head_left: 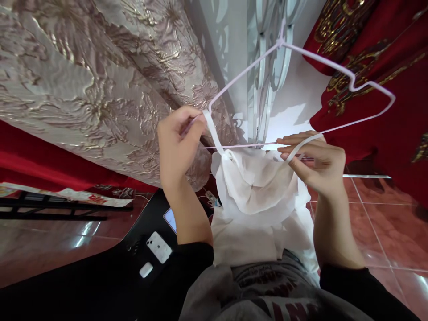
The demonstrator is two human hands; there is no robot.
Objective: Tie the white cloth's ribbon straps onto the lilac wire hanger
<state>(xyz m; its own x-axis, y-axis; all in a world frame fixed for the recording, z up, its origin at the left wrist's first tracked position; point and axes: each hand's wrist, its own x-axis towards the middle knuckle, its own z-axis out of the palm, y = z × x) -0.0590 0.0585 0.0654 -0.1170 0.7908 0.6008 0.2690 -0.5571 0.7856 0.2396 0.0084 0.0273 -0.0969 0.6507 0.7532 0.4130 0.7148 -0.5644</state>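
A pale pink wire hanger (251, 67) is held up in front of me, with its hook end pointing away. My left hand (180, 145) is closed around the hanger's left end. Beside those fingers, one thin white strap of a white ruffled garment (259, 196) passes over the hanger's wire. My right hand (316, 160) pinches the other white strap (304, 143) between thumb and fingers, close to the hanger's lower bar. That strap runs over the right fingers. From both straps the garment hangs down toward my lap.
A metallic floral curtain (100, 80) hangs at left, a red gold-trimmed cloth (377, 133) at right. Behind the hanger is a white scrollwork frame (262, 80). On a black table (87, 276) lie a white phone (159, 247), a white earbud case (146, 269) and a lit screen (170, 219).
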